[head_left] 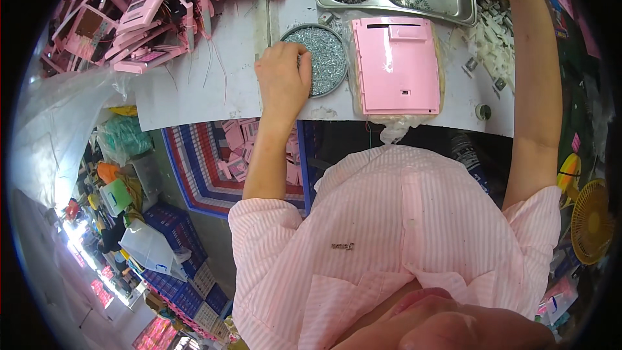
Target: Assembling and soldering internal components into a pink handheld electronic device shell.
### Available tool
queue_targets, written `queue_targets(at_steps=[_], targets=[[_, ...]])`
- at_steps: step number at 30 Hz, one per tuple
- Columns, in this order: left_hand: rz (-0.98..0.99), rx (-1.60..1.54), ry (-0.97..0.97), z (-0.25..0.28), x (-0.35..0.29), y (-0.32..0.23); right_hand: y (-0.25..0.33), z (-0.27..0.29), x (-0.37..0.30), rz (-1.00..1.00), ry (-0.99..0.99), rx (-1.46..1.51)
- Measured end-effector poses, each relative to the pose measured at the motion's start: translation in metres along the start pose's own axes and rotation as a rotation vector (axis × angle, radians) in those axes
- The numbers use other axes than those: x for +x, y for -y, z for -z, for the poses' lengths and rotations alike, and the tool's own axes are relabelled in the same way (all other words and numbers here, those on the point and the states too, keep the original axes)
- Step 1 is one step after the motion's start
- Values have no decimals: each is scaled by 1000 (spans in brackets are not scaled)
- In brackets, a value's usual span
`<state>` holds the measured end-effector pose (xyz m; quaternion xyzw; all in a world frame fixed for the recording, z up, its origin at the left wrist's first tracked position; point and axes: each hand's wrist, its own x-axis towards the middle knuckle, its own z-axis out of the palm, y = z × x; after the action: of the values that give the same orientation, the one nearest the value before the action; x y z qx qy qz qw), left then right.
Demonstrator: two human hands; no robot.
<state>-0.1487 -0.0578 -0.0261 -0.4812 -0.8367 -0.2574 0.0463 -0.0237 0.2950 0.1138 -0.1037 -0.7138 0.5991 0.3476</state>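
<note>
Left hand: My left hand [284,81] is at the left rim of the round dish [346,65]; fingers curled, thumb over the small metal parts [324,55]. Fingertips are hidden; I cannot tell the gap or whether a part is held.
Right hand: Out of view past the desk's far right; opening and grip cannot be told.
Pink panel: Lies flat on a bagged pad [442,68], right of the dish, by the near edge of the desk [214,100]; panel face [398,74] uppermost.
Dish hazard: Low rim. Wrist pressure on its left side could tip it and scatter parts towards the near edge.
Pick hazard: Loose, crowded parts; I could lift several together or drop one on the panel.
Pad hazard: The bag's tail [395,131] hangs over the near edge. If my shirt [382,207] snagged it, pad and panel could shift.
Wire hazard: Thin wires trail from the pink casings [146,10] at the far left corner; a leftward sweep of my hand could catch them.
</note>
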Motion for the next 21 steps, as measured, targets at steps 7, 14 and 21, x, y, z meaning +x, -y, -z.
queue_targets(at_steps=[7,14,21], targets=[[13,119,122,3,4,4,24,-50,-50,-56,185,148],[36,-709,237,18,-3,-77,14,-51,-144,29,193,522],[-314,-772,-37,-11,-23,-121,61,-52,-180,47,215,596]])
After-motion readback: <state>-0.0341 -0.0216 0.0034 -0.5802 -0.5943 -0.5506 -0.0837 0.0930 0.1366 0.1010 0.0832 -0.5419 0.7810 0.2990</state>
